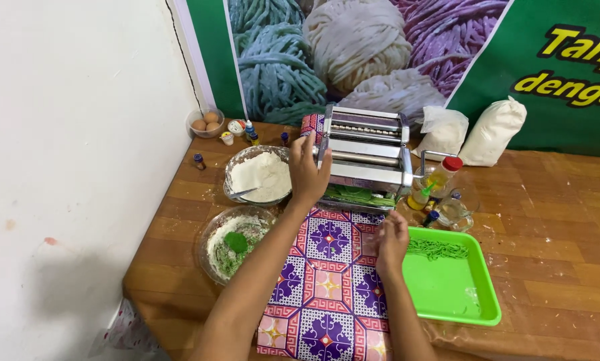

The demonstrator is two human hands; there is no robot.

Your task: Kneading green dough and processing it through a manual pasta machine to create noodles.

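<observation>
- Noodle-making is going on at a wooden table (pixel 554 220), which is carrying one patterned purple-and-pink mat (pixel 326 281) and one steel pasta machine (pixel 367 150) standing at the mat's far end.
- Judging by the layout, the person is working at the cutting step: green dough strands (pixel 358 195) are lying at the foot of the machine, and gathering them across to the tray would seem to call for a light, loose pinch so they are not clumping.
- One green tray (pixel 477 294) is sitting just right of the mat, holding one small heap of green noodles (pixel 440 249) at its far edge.
- Two glass bowls are standing on the left: one with white flour (pixel 263 175), one with green-and-white dough crumbs (pixel 236 244).
- Two white bags (pixel 494 130) are leaning behind the machine.
- The left hand (pixel 306 170) is resting with fingers spread against the machine's left side, steadying it without clamping anything.
- The right hand (pixel 390 242) is hovering curled at the tray's near-left edge; whether it is pinching strands cannot be told.
- One oil bottle (pixel 437 180) with a red cap is standing right of the machine.
- One small bowl is holding three eggs (pixel 205 122).
</observation>
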